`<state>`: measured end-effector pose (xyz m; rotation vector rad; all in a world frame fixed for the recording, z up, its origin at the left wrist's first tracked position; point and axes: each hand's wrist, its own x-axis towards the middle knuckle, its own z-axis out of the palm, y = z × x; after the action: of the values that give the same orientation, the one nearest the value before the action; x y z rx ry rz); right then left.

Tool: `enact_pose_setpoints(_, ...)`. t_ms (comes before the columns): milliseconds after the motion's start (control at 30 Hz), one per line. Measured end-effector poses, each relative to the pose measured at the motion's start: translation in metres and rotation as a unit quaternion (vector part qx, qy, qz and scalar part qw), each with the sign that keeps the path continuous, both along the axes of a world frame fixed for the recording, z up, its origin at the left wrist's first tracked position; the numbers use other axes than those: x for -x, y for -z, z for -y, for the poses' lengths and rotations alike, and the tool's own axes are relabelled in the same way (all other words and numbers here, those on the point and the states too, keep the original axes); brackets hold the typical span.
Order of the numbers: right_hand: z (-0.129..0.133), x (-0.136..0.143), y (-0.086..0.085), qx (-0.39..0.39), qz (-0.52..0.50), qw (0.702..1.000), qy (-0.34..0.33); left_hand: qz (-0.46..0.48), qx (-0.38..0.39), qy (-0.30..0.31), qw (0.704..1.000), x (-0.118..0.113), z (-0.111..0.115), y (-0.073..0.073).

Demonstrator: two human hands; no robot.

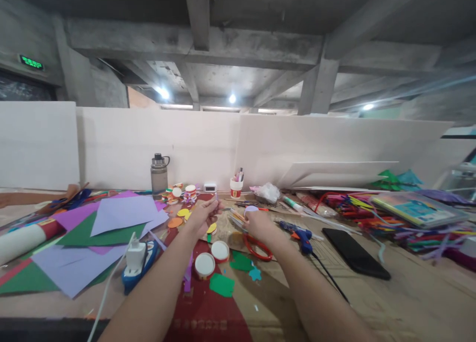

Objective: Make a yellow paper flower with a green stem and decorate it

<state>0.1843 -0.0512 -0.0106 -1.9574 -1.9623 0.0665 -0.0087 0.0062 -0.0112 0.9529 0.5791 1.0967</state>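
Note:
My left hand (204, 216) is raised over the cardboard, thumb and fingertips pinched together. Whatever they hold is too small to make out. A light purple paper disc (251, 209) shows at the fingertips of my right hand (259, 224), whose fingers are curled and partly hidden. Under that hand lies a red-handled pair of scissors (257, 249). Between my forearms stand two small round tubs with white tops, one tub (205, 266) nearer me and another tub (220, 251) behind it. Green paper scraps (222, 285) and a blue paper flower (255, 273) lie beside them.
Purple and green paper sheets (124, 215) and a blue power strip (139, 265) with a white plug are at left. A blue glue gun (303, 238), black phone (355, 253) and colourful pipe cleaners lie right. A bottle (159, 176) and pen cup (236, 187) stand behind.

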Motion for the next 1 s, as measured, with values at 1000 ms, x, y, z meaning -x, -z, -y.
enact_pose_setpoints(1000,0.028,0.016,-0.009,-0.018,-0.496,0.841,-0.215,-0.07,-0.006,-0.075,0.995,0.006,-0.012,0.013)
